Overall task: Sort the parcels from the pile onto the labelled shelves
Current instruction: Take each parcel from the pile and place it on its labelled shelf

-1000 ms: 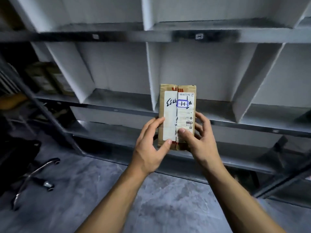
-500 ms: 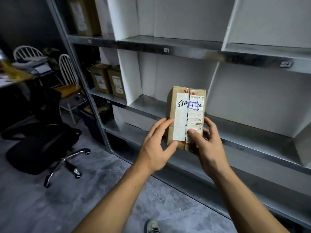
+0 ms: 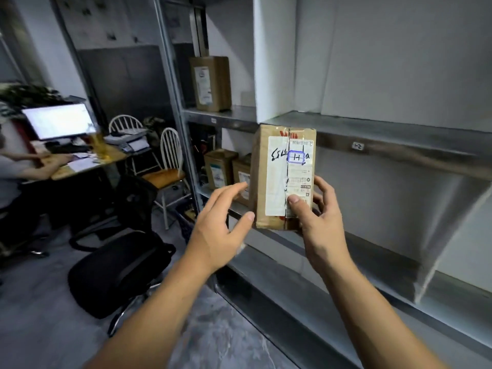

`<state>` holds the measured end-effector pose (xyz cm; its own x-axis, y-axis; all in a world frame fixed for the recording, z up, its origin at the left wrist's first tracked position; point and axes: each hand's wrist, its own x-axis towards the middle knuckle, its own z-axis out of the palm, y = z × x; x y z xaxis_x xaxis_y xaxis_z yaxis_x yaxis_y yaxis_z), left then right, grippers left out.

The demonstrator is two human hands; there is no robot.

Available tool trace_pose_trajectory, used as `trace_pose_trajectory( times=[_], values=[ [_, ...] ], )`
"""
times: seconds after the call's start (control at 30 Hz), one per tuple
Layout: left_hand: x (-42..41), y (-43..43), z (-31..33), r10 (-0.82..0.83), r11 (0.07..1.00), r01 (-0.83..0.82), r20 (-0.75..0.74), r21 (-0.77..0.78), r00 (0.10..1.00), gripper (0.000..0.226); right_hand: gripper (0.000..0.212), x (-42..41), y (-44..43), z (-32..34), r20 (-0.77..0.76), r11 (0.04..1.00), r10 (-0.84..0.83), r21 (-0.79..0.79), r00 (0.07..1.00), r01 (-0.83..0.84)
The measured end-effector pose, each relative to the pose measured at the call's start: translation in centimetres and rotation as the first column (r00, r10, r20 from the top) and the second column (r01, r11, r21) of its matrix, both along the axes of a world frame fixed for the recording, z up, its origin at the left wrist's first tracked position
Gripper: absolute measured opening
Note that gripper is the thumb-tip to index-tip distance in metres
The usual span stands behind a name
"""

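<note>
The right hand (image 3: 316, 217) grips the parcel (image 3: 275, 179) at its bottom end. The thumb is flat on the front and the fingers curl round the back. The left hand (image 3: 219, 222) is loose, with its fingers straight, just beside the parcel's left edge. Its thumb tip sits at the bottom corner, but I can't tell if it really touches.

The parcel is up in the air, standing tall, in front of the metal shelf (image 3: 399, 153). It is brown card with a white label (image 3: 277, 166) on the front. The label has black writing and a blue mark (image 3: 296, 157) with "1-1" inside. To the right, on the shelf's front edge, a small tag (image 3: 357, 146) reads "1-2".

To the left, past a white wall, a tall box (image 3: 213, 83) stands on the same shelf level. Two small boxes (image 3: 219, 169) stand side by side one level down.

Farther left, a black chair (image 3: 117, 267) stands on the floor. Behind it are two white chairs (image 3: 170, 155). A person (image 3: 10, 171) sits at a desk (image 3: 87, 163) with a bright screen (image 3: 58, 121).
</note>
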<state>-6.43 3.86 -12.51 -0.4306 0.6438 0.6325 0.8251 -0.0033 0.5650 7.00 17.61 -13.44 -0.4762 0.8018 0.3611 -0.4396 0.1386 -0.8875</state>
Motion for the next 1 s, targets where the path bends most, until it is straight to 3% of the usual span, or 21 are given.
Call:
trace_pose_trajectory(
  times=[0.13,0.27,0.43,0.77,1.0],
  values=[
    [-7.1,-0.6,1.8,0.159,0.971,-0.186,-0.172,-0.153,0.972,0.048,0.046,-6.8,1.8,2.3,-0.018,0.996,0.025,0.092,1.000,-0.023],
    [-13.2,-0.4,3.0,0.264,0.884,-0.377,-0.370,-0.276,0.891,0.052,0.048,-12.9,3.1,4.6,-0.024,0.985,-0.012,0.170,1.000,0.016],
    [-19.2,1.2,4.2,0.302,0.825,-0.475,-0.472,-0.306,0.828,0.053,0.054,-19.5,4.5,7.0,-0.025,0.972,-0.072,0.222,0.997,0.076],
    [-32.5,8.4,6.0,0.181,0.907,-0.342,-0.506,-0.246,0.844,0.055,0.056,-30.6,8.3,11.2,-0.087,0.902,-0.282,0.314,0.955,0.295],
    [-40.0,14.7,7.6,0.012,0.964,-0.139,-0.487,-0.227,0.873,0.055,0.059,-36.0,12.6,12.6,-0.035,0.773,-0.558,0.340,0.829,0.535]
  ],
)
